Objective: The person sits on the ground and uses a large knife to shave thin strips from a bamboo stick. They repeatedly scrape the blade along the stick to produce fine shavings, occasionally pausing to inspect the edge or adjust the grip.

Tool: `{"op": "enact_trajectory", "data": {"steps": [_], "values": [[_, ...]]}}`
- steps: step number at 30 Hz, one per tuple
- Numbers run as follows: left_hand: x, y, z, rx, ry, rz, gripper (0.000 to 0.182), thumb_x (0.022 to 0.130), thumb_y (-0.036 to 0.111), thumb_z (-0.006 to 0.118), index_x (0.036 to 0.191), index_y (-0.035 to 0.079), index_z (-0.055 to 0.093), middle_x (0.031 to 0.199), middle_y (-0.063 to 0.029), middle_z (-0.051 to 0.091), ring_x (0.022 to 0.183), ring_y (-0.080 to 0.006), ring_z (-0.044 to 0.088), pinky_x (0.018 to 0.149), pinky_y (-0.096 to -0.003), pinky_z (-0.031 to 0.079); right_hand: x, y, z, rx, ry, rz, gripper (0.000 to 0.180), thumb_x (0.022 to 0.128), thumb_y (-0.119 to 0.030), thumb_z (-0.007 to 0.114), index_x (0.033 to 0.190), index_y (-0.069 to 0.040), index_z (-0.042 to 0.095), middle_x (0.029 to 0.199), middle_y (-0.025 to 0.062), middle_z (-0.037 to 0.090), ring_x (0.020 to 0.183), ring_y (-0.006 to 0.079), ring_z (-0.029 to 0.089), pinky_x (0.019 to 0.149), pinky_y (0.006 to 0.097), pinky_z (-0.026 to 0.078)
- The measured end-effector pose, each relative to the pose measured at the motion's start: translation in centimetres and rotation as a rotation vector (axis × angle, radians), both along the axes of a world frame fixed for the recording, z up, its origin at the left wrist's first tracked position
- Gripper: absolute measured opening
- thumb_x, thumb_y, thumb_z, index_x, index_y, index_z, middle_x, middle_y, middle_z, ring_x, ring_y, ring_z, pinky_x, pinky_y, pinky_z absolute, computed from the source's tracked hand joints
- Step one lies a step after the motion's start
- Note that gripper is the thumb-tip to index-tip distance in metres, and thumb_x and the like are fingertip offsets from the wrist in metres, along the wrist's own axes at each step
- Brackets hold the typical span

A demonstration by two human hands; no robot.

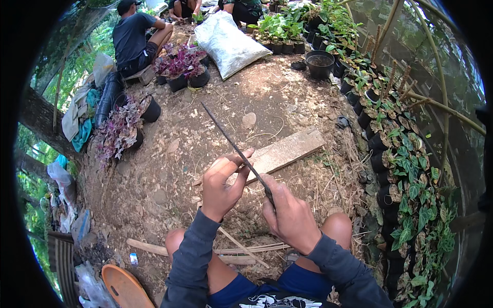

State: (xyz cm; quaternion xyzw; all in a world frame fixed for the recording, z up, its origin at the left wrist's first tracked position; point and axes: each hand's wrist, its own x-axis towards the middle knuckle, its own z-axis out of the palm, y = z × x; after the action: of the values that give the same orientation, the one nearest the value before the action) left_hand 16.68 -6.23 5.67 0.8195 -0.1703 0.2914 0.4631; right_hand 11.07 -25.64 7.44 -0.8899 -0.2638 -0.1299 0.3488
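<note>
A long, thin, dark blade (227, 138), which looks like a machete or long knife, slants up to the left in front of me. My right hand (287, 215) is closed around its handle end. My left hand (225, 183) is beside the middle of the blade, fingertips at or against it; whether it grips the blade I cannot tell. Beneath the blade a wooden plank (287, 153) lies on the ground. Near my feet are thin split strips (246, 249), of wood or bamboo, some crossing each other.
Potted green plants (408, 192) line the right side. Purple-leaved potted plants (119, 127) stand at left. A white sack (227, 44) and a seated person (134, 38) are ahead, with other people beyond. An orange plastic seat or lid (125, 287) is at lower left.
</note>
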Motion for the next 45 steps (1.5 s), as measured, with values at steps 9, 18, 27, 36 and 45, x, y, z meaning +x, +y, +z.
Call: {"op": "enact_trajectory", "data": {"steps": [9,18,27,36,45], "values": [[0.9,0.1,-0.5,-0.013,0.001,-0.017,0.025,0.088,-0.002,0.077,0.113,0.003,0.078,0.112,-0.012,0.079,0.096,-0.028,0.075,0.078,-0.0359,0.062,0.4,0.2,0.5,0.018,0.032,0.009,0.067,0.095,-0.009,0.066,0.156,-0.005,0.038,0.1,0.0222,0.065,0.067,0.044,0.068,0.057,0.0533,0.056],[3.2,1.4,-4.4,0.016,0.178,-0.035,0.046,0.082,0.013,0.087,0.124,0.003,0.072,0.121,-0.017,0.074,0.107,-0.0339,0.072,0.09,-0.041,0.06,1.2,0.5,1.4,0.024,0.081,-0.019,0.063,0.095,-0.009,0.064,0.153,-0.006,0.04,0.105,0.0257,0.067,0.073,0.0463,0.069,0.063,0.0546,0.057],[8.7,4.3,-21.0,0.654,0.907,0.033,0.156,0.047,0.054,0.103,0.166,0.001,0.018,0.168,-0.0271,0.026,0.159,-0.0432,0.021,0.13,-0.056,0.018,4.0,-0.1,2.2,0.017,0.044,-0.075,0.049,0.098,-0.01,0.062,0.143,-0.003,0.045,0.093,0.0274,0.069,0.073,0.0497,0.068,0.062,0.0572,0.054],[13.3,3.0,-28.9,0.676,0.818,0.051,0.144,0.047,0.049,0.103,0.162,0.001,0.029,0.153,-0.0242,0.045,0.149,-0.0421,0.036,0.125,-0.072,0.013,4.6,-1.7,2.6,0.053,0.088,-0.167,0.033,0.1,-0.013,0.062,0.128,0.001,0.051,0.088,0.0284,0.068,0.075,0.05,0.068,0.061,0.0563,0.052],[10.0,2.0,-28.9,0.527,0.742,0.027,0.135,0.048,0.045,0.101,0.158,0.003,0.035,0.15,-0.0177,0.048,0.144,-0.0404,0.04,0.124,-0.0691,0.014,4.0,-3.5,2.9,0.048,0.156,-0.208,0.043,0.101,-0.01,0.062,0.139,0.002,0.047,0.083,0.0267,0.067,0.069,0.0461,0.069,0.06,0.0516,0.052]]}}
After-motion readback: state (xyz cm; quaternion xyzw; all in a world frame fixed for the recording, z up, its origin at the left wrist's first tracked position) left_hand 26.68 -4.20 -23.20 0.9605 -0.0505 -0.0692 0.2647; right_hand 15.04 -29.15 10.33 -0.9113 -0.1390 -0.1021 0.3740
